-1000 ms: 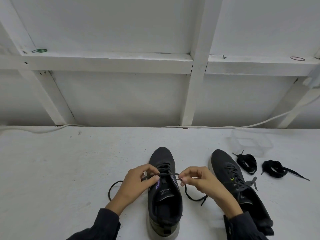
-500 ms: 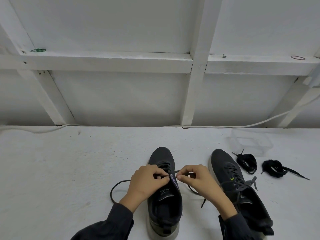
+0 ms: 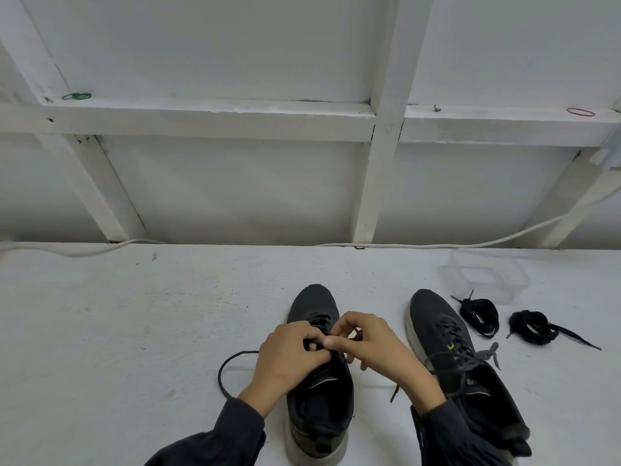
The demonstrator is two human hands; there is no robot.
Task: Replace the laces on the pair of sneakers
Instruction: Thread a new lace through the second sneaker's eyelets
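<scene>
White tabletop [image 3: 100,314] carrying two black sneakers: centre sneaker [image 3: 319,408], right sneaker [image 3: 433,314]. Left hand [image 3: 289,358], right hand [image 3: 379,351] touching, both pinching dark lace [image 3: 240,353] over centre sneaker. Two spare lace coils, inner coil [image 3: 479,314] and outer coil [image 3: 531,327], lying further right. Tongue print unreadable.

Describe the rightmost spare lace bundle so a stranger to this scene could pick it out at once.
On the white table, find the right-hand sneaker. Two black lace bundles lie to its right; pick the outer bundle, which trails a long flat tail, unlike its tightly coiled neighbour.
</scene>
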